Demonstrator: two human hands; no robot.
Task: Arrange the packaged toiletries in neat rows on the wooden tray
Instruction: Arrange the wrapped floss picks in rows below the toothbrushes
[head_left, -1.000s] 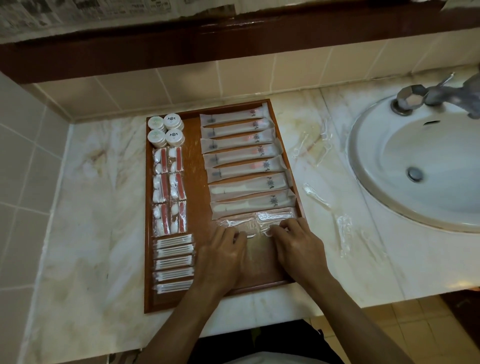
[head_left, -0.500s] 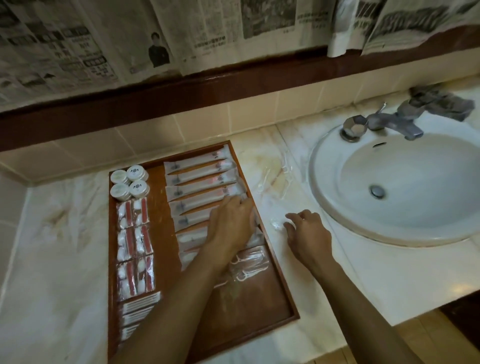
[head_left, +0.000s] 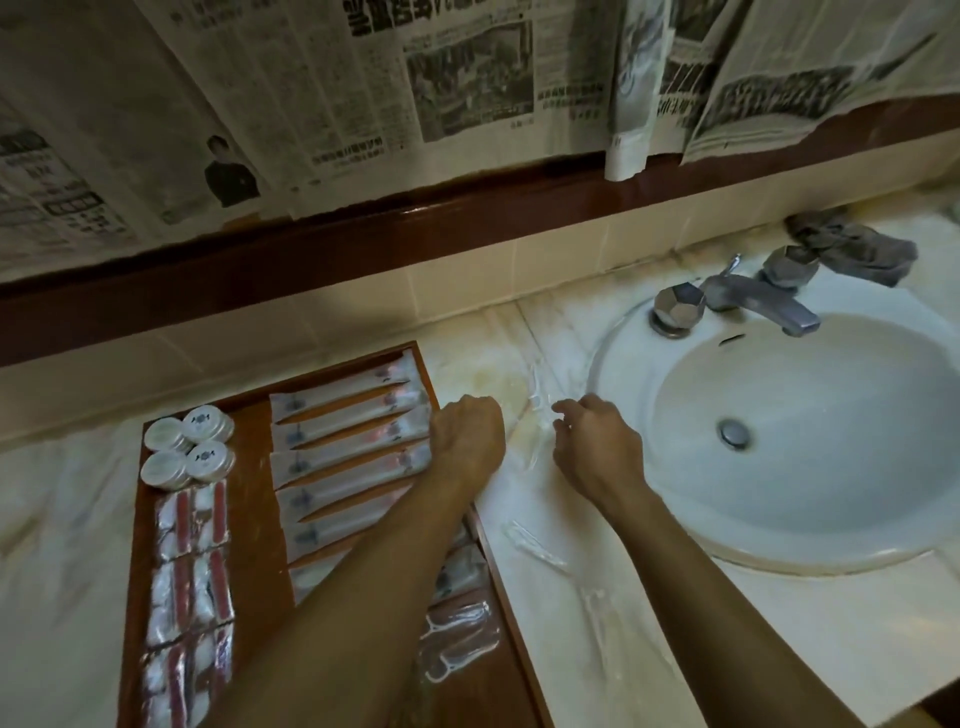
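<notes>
The wooden tray (head_left: 257, 525) lies on the counter at lower left. It holds rows of long white packets (head_left: 353, 431), round white lids (head_left: 187, 452), red-and-white packets (head_left: 192, 571) and clear floss-pick packets (head_left: 457, 639). My left hand (head_left: 467, 436) hovers at the tray's right edge with fingers curled under; its fingertips are hidden. My right hand (head_left: 592, 447) is on the counter beside the basin, thumb and forefinger pinching a clear packet (head_left: 537, 395). Two more clear packets (head_left: 535, 545) (head_left: 602, 623) lie loose on the counter to the tray's right.
A white basin (head_left: 779, 530) with a metal tap (head_left: 753, 301) fills the right side. A grey cloth (head_left: 852, 249) sits behind the tap. Newspaper sheets (head_left: 467, 93) hang over the wall above a dark ledge. Marble counter (head_left: 62, 519) extends left of the tray.
Both hands left the floss-pick packets at the tray's near end and moved up and right. The right hand went onto the counter to a clear packet, and the view tilted upward.
</notes>
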